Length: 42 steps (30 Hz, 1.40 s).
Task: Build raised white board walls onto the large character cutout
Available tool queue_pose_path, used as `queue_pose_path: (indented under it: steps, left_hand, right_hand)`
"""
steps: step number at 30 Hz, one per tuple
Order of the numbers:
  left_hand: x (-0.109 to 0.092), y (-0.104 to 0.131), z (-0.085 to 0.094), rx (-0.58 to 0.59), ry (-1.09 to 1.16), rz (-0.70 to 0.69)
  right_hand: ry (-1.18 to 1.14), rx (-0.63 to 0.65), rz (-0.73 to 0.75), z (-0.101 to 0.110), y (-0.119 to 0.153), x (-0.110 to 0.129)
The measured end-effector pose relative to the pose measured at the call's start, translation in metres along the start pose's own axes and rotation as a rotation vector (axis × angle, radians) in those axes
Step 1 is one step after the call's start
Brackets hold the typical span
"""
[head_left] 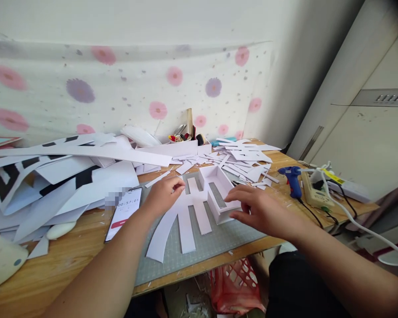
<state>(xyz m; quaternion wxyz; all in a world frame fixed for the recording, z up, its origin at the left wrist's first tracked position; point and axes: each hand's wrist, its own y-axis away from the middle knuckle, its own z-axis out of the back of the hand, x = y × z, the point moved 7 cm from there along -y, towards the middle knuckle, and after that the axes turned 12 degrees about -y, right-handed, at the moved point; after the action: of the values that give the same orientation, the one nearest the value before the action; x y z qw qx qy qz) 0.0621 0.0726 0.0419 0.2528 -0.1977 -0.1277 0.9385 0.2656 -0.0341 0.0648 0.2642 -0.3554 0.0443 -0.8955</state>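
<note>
A flat white foam-board cut-out with several strips lies on a grey-green cutting mat. Upright white strips form a narrow, open-topped box frame on its right part. My left hand is at the cut-out's far left, its fingers curled inward; whatever is between the fingertips is hidden. Over the near right end of the frame is my right hand, thumb and fingers apart around the wall's corner. Whether it touches the wall I cannot tell.
A phone showing a timer lies left of the mat. White sheets and offcuts pile up at the left, more scraps at the back. A blue glue gun and a power strip with cables are at the right. Below hangs a red basket.
</note>
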Motion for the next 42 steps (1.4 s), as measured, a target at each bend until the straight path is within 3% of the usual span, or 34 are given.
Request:
queue_pose_path:
  steps: [3,7,11,14,19,25,28,33,36,42]
  left_hand:
    - [0.026,-0.004,-0.005,0.046,-0.095,0.074]
    - [0.046,-0.007,-0.01,0.055,-0.112,0.11]
    - [0.055,-0.009,-0.008,0.036,-0.084,0.136]
    - [0.059,-0.009,0.0,0.003,-0.037,0.169]
    - [0.064,-0.005,0.017,-0.061,0.06,0.279]
    - [0.062,0.0,0.02,-0.027,0.284,0.341]
    - [0.058,0.001,0.018,0.038,0.479,0.304]
    - [0.044,0.003,0.012,0.152,0.734,0.168]
    - [0.037,0.003,0.003,0.237,0.661,0.06]
    - [0.024,0.006,-0.007,0.423,0.226,-0.14]
  right_hand:
    - [0.139,-0.021,-0.089,-0.02,-0.002,-0.002]
    - [0.155,0.034,-0.192,-0.048,-0.006,0.0]
    - [0.173,0.054,-0.281,-0.053,-0.012,-0.01]
    - [0.214,-0.04,-0.256,-0.037,-0.014,-0.016]
    - [0.33,-0.325,-0.19,0.015,-0.003,-0.022]
    - [0.205,-0.295,-0.05,0.05,0.002,-0.041]
    - [0.078,-0.205,-0.001,0.048,-0.003,-0.053]
    - [-0.058,0.01,0.027,0.024,-0.018,-0.057]
    - [-0.1,0.072,0.034,0.011,-0.028,-0.056]
    - [-0.104,0.078,0.015,-0.006,-0.046,-0.069]
